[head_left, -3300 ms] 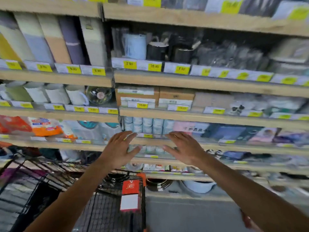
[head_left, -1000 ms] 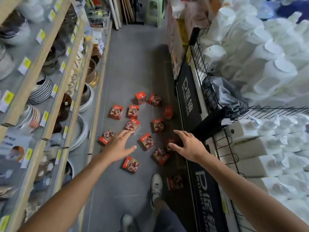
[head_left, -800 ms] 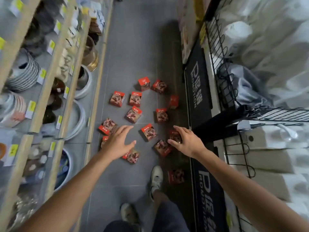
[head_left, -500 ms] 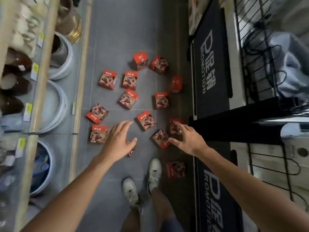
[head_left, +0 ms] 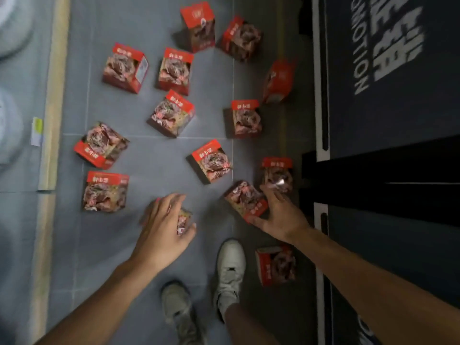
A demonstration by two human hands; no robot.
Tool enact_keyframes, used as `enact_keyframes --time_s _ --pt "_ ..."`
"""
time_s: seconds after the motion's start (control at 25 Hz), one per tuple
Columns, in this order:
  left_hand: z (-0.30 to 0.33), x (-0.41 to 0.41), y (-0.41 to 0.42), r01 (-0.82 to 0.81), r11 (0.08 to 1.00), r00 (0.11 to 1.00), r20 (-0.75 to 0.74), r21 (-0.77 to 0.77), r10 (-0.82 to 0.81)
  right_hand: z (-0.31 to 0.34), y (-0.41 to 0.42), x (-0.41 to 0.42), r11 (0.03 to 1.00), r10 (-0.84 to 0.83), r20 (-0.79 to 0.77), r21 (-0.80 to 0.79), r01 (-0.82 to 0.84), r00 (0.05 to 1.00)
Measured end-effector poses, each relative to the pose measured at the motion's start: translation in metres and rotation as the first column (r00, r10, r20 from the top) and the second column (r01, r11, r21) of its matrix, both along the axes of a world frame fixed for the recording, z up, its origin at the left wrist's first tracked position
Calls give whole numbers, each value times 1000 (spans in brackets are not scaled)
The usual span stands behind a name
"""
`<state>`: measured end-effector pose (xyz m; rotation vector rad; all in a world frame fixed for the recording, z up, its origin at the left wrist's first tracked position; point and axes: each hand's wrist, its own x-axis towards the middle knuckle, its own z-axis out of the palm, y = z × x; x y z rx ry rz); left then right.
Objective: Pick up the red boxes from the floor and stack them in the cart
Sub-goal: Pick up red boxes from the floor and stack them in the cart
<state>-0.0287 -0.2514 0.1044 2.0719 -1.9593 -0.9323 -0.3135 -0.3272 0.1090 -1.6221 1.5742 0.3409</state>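
Observation:
Several red boxes with a food picture lie scattered on the grey tiled floor [head_left: 149, 245]. My left hand [head_left: 161, 227] reaches down over one red box [head_left: 183, 219]. Its fingers are spread across the top and the thumb is beside the box, which is mostly hidden. My right hand [head_left: 281, 215] touches the near corner of another red box [head_left: 245, 199] with straight, spread fingers. A further box [head_left: 277, 173] lies just beyond its fingertips. One box [head_left: 276, 266] sits by my right shoe. The cart is out of view.
My two white shoes [head_left: 230, 270] stand on the floor between my arms. A black display stand with white lettering [head_left: 388, 70] fills the right side. On the left runs a wooden shelf edge [head_left: 53, 95] with pale bowls [head_left: 10, 115] beyond it.
The view has swung from the shelves down to the floor and come much closer. Both hands have dropped onto boxes, the left over one near my feet, the right onto one by the stand.

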Motion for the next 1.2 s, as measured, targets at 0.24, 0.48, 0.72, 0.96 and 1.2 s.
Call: enact_keyframes --time_s 0.24,0.48,0.72,0.96,1.2 --pt "-112 9 15 -51 996 998 -27 73 53 -128 9 19 999 -31 -12 -11 31 999" --pt "-181 28 10 -124 988 992 0 88 125 -221 -1 27 984 -152 -105 -111 140 983" --pt "-213 43 22 -178 979 984 5 102 179 -273 8 34 973 -223 -216 -106 204 951" --pt "-205 58 43 -283 945 957 -15 167 289 -258 10 41 986 -126 -240 -133 96 963" --pt "-190 92 66 -490 805 857 13 336 516 -194 13 62 991 -61 -119 -123 46 991"
